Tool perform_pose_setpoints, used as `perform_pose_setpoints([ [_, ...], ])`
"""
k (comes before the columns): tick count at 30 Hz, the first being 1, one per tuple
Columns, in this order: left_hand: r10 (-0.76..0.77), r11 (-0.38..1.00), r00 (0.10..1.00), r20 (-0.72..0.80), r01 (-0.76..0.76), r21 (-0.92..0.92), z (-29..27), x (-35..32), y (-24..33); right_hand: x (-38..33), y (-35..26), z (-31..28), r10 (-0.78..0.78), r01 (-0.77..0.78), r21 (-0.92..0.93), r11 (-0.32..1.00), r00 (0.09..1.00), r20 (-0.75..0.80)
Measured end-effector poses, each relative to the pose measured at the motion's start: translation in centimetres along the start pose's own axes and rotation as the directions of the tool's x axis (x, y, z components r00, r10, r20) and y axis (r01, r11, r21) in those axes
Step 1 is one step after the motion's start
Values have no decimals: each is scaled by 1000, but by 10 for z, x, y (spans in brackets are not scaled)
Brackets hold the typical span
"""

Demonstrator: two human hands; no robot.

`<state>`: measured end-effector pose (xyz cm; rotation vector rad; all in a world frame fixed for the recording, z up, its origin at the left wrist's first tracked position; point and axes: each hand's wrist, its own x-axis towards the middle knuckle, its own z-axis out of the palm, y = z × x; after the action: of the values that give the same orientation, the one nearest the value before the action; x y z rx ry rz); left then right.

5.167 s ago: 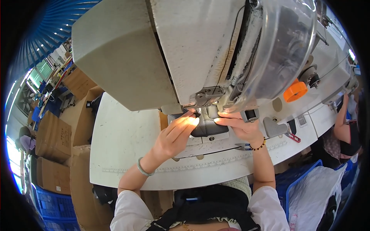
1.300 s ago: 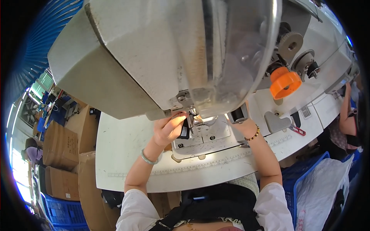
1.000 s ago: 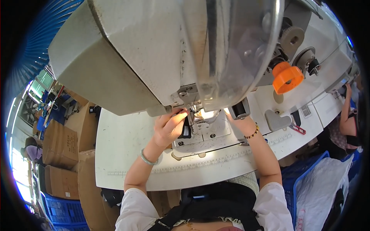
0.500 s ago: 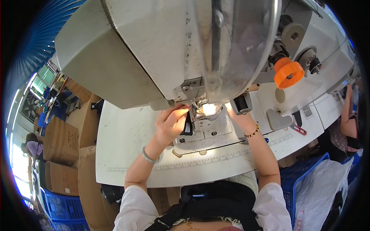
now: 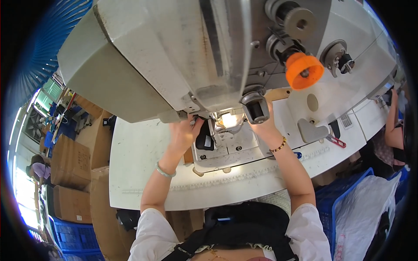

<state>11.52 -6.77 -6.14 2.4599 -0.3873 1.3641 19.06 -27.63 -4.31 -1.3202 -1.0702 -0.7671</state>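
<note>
White worktop, sewing machine above. Left hand: fingers gripping a black labelled piece. Right hand: fingers mostly hidden behind machine, state cannot be told.

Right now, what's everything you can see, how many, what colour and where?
Sewing machine: 1, grey-white, top middle
Black piece: 1, black, left of the needle area
Orange knob: 1, orange, on the machine
Table: 1, white, under the machine
Ruler strip: 1, pale, along table's near edge
Red-handled tool: 1, red, table's right
Cardboard boxes: several, brown, left
Crates: at least 2, blue, both sides
Sheet: 1, white, lower right
Slatted thing: 1, blue, top left
Other people: at least 2, one in purple, far left and right
Bangle: 1, pale green, left wrist
Beaded bracelet: 1, dark and gold, right wrist
Left hand: 1, bare, at the black piece
Right hand: 1, bare, partly behind the machine
</note>
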Motion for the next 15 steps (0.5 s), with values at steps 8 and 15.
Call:
perform_pose_setpoints([
  [8,60,978,995,-81,-43,206,-31,17,-35,-1,-16,-7,229,-218,-183,959,973,42],
  [15,-325,945,927,188,314,88,-178,20,-16,-86,-78,-99,577,-149,-741,655,732,362],
])
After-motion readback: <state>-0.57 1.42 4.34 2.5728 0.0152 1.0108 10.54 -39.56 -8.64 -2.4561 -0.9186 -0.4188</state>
